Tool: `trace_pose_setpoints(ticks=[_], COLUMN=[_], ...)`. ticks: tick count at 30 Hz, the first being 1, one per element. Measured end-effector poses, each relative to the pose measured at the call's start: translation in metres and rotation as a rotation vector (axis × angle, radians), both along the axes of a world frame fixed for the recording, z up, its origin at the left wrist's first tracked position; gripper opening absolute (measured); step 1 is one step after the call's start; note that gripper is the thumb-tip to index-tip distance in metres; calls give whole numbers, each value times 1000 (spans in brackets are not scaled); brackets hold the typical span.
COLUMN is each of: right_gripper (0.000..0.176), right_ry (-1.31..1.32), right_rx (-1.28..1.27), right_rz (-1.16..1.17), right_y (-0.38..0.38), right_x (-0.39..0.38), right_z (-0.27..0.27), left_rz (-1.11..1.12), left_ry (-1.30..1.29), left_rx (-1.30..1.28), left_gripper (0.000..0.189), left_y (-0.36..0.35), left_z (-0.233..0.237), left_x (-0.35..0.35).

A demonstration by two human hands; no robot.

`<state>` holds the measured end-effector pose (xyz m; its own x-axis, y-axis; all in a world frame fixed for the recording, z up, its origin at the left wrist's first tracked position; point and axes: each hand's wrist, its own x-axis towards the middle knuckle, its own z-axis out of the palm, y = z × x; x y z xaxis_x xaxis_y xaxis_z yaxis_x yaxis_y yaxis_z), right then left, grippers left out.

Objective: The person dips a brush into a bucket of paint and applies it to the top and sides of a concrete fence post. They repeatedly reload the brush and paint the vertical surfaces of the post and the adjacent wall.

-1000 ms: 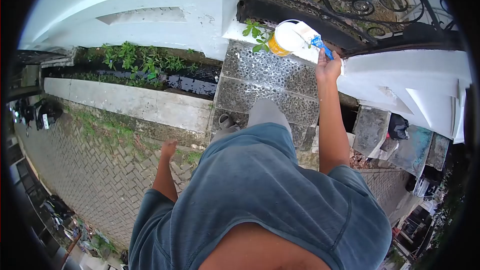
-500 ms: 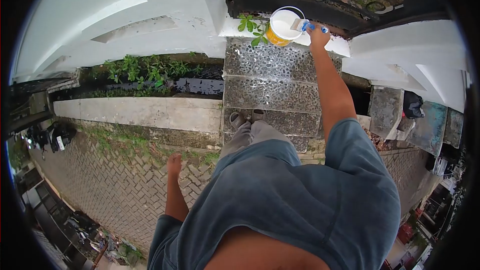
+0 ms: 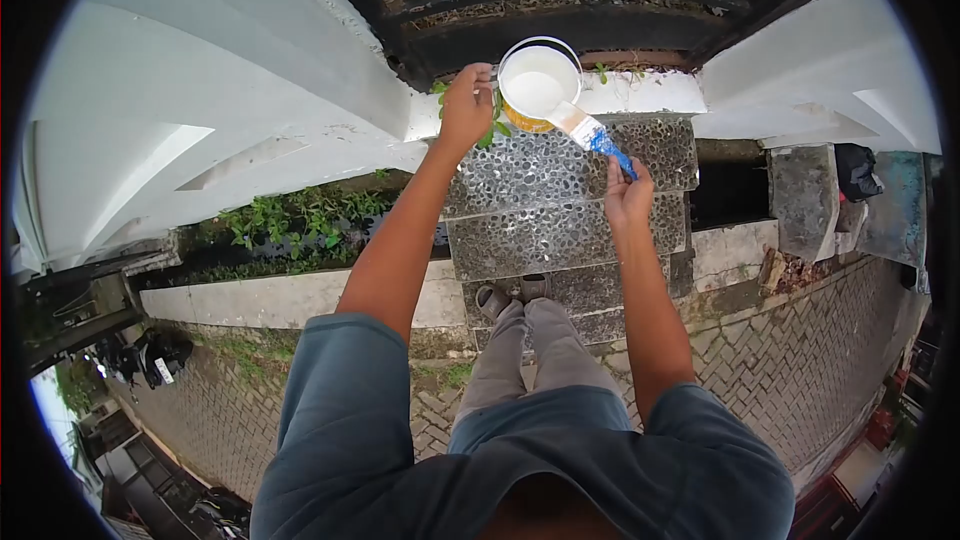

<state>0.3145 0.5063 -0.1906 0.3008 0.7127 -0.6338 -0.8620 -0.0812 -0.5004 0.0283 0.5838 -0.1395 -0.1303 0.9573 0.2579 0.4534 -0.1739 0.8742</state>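
Holding brush, left hand beside bucket, contact unclear

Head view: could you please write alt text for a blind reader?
A right hand holds a paintbrush at the rim of a bucket of white paint by a dark gate; the left hand is beside the bucket.

A black metal gate with curled bars stands past the pebbled steps. Over on one side, leafy green plants crowd a dark ditch behind a pale concrete curb. Across the way, a black plastic bag sits by a weathered bluish slab, with dry brown leaves scattered near the brick paving.
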Motion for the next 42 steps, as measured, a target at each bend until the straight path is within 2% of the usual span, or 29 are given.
trace_pose_setpoints(ticks=[2,5,8,9,10,11,12,13,15,18,21,23,24,27,33,36,42], right_gripper=[21,16,14,14,14,14,14,14,15,16,16,16,16,16,17,16,15], right_ry=[63,113,141,150,127,140,153,163,169,193,201,202,200,134,72,77,109], right_rx=[-19,-11,1,-5,-52,-50,-33,-8,-30,-10,5,-1,-8,-31,-37,0,-56], right_rz=[-21,6,18,15,-24,-23,-21,-14,-50,1,80,117,129,187,278,340,372], right_y=[-29,-78,-104,-117,-122,-132,-136,-140,-138,-139,-128,-117,-112,-94,-70,-69,-76], right_x=[21,57,79,83,86,88,91,93,92,85,79,73,72,62,42,35,22], right_z=[5,-4,-10,-8,-9,-11,-14,-17,-21,-10,4,11,16,29,41,38,31], left_rz=[-24,-87,-167,-188,-231,-267,-305,-285,-404,-400,-333,-277,-252,-193,-165,-145,-139], left_ry=[220,505,783,953,969,1089,992,1009,876,746,551,426,327,253,318,306,335], left_rx=[52,68,-39,-76,-99,-92,-33,-34,-183,-171,-237,-396,-459,-499,-498,-604,-630], left_gripper=[39,50,58,53,43,46,38,22,43,36,39,36,35,32,29,28,28], left_y=[80,147,167,172,166,166,166,165,151,78,10,-39,-57,-92,-136,-164,-192], left_z=[-31,-79,-103,-111,-106,-109,-111,-121,-129,-100,-88,-70,-68,-74,-123,-123,-121], left_x=[31,62,83,86,88,86,82,81,74,68,50,43,38,24,-4,-12,-31])
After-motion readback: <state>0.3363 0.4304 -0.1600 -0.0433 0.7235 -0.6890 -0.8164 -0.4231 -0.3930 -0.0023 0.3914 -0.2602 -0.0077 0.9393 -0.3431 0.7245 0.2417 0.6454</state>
